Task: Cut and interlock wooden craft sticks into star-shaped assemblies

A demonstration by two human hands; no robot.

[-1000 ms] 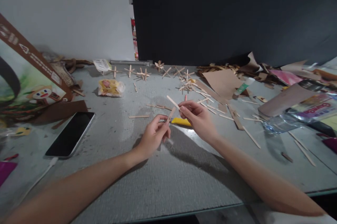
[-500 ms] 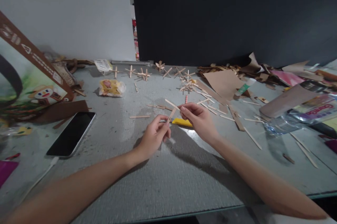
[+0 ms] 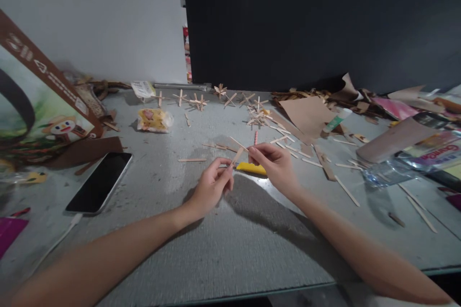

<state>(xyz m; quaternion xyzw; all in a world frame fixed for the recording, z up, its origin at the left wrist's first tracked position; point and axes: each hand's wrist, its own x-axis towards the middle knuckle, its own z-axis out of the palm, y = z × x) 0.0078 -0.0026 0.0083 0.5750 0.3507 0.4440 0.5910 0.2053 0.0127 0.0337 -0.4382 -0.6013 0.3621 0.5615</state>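
Between thumb and fingers, my left hand [image 3: 212,183] pinches a flat wooden stick [image 3: 237,154] that points up and to the right. My right hand [image 3: 274,165] is closed on a thinner wooden stick [image 3: 237,143], whose free end sticks out to the left above the first one. The two sticks are close together; I cannot tell whether they touch. Just behind and below the fingers lies a yellow tool [image 3: 251,168] with a toothed edge, partly covered by my right hand. A red-and-white striped piece [image 3: 256,137] shows beyond the right hand.
Crossed-stick stars [image 3: 197,101] stand along the back, with loose sticks [image 3: 284,140] right of centre. A phone [image 3: 99,183] on a cable and a yellow packet [image 3: 154,120] lie left. Brown cardboard [image 3: 304,114], a glue stick [image 3: 336,122] and a plastic bottle [image 3: 425,153] are right.
The stick in my right hand has shifted slightly right, and its free end is a little farther from the left-hand stick. Both hands keep their grips; the view has moved slightly.
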